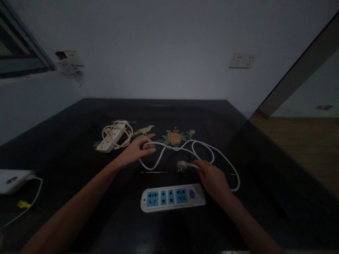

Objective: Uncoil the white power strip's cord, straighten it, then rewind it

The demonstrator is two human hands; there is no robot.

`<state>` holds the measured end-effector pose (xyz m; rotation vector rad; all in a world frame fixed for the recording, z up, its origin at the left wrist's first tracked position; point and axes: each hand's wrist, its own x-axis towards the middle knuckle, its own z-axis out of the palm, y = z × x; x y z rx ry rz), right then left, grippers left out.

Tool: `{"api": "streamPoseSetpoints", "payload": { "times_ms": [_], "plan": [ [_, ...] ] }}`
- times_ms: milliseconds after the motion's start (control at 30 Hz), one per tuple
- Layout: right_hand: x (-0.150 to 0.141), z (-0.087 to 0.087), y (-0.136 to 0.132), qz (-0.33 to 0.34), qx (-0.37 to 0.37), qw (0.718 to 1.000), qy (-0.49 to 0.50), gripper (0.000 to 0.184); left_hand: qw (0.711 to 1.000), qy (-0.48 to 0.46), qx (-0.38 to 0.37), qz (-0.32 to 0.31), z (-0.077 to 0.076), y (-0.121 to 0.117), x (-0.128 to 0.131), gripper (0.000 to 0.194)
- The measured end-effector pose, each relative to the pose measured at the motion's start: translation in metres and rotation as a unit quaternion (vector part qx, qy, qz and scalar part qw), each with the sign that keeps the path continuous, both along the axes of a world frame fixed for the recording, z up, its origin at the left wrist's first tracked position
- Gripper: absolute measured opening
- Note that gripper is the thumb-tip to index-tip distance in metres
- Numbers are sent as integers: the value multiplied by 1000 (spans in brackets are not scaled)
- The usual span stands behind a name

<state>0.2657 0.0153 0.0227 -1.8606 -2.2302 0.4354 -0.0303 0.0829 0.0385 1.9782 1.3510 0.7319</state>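
A white power strip (171,198) with blue socket faces lies flat on the dark table near me. Its white cord (225,155) loops loosely across the table beyond it. My left hand (136,151) is closed on a stretch of this cord, left of the loops. My right hand (212,176) grips the cord just behind the plug (182,165), whose prongs point down and left. The right fingers curl under and are partly hidden. Just beyond my left hand rests another white power strip (112,137), wrapped in its own cream cord (129,135).
The glossy black table (122,225) has a painted flower (174,138) and bird. A white device (14,180) with a cable sits at the left edge. Wall sockets (243,60) are at the back right, others (69,63) at the back left. Wooden floor (299,141) shows right.
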Motion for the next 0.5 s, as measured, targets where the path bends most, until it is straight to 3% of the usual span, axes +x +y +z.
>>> {"api": "streamPoseSetpoints", "payload": {
  "times_ms": [67,133,200,267,367,433,500],
  "plan": [
    [-3,-4,0,8,-17,998,-53,31,997,37,70,5,14,-5,1,26],
    [-4,-8,0,15,-33,995,-93,31,975,113,190,-5,20,-13,2,25],
    [-4,-12,1,19,-39,994,-105,31,930,199,305,-53,16,-23,1,19],
    [-3,-15,2,20,-42,994,-100,32,881,262,377,-111,3,-34,-2,11],
    [-2,-17,4,19,-48,994,-95,32,845,299,410,-170,-21,-52,-9,12],
    [-2,-18,5,16,-53,995,-87,32,853,295,387,-189,-32,-64,-15,17],
    [-2,-18,6,12,-60,995,-77,32,883,267,350,-166,-39,-74,-20,18]
  ]
}}
